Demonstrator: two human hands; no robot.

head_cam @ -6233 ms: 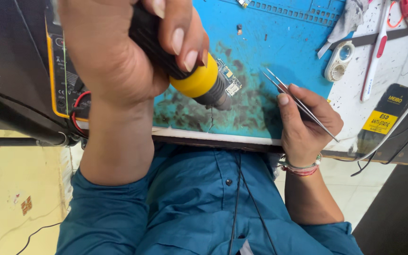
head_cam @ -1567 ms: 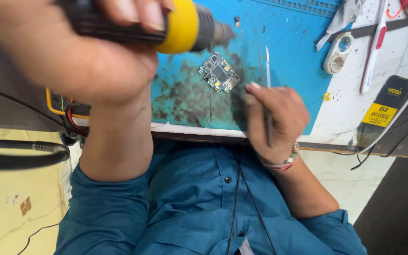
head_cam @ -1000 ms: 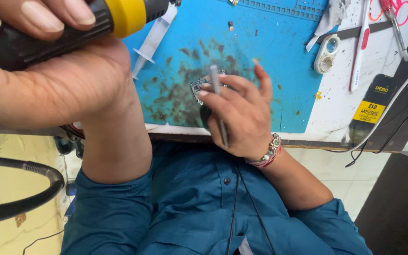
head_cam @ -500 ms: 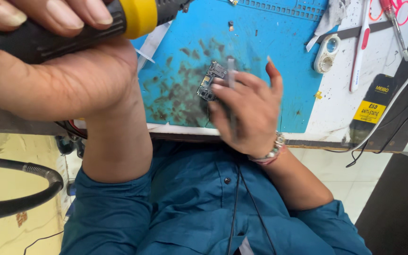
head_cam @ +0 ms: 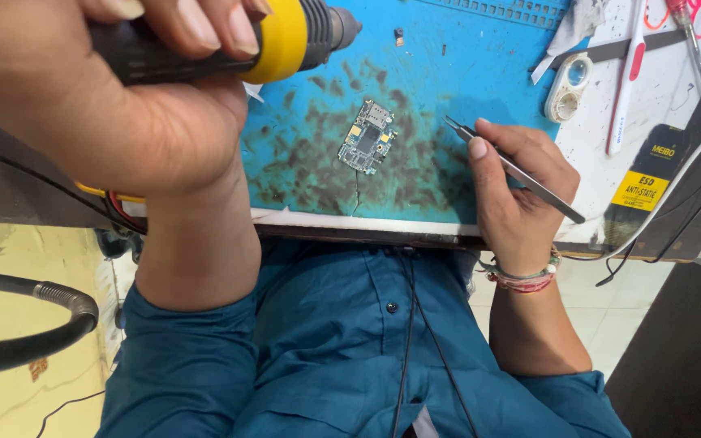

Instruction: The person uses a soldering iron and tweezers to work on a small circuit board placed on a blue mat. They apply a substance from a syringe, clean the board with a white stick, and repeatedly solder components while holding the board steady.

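My left hand (head_cam: pixel 99 97) grips a hot-air tool (head_cam: pixel 277 40) with a black handle, a yellow collar and a dark metal nozzle, raised close to the camera at the upper left. A small green circuit board (head_cam: pixel 367 136) lies flat on the stained blue work mat (head_cam: pixel 448 81), free of both hands. My right hand (head_cam: pixel 521 191) rests on the mat's near edge to the right of the board. It holds metal tweezers (head_cam: pixel 513 168), whose tips point up-left, a short way from the board.
A small white roll holder (head_cam: pixel 568 88), a white-and-red brush (head_cam: pixel 628 77) and a black tool with a yellow label (head_cam: pixel 647 182) lie on the white bench to the right. Cables (head_cam: pixel 683 203) trail at the right edge. A black corrugated hose (head_cam: pixel 26 324) curves at lower left.
My right hand has drawn back to the right off the circuit board, which now lies uncovered on the mat. The hot-air tool stays raised in my left hand, shifted slightly.
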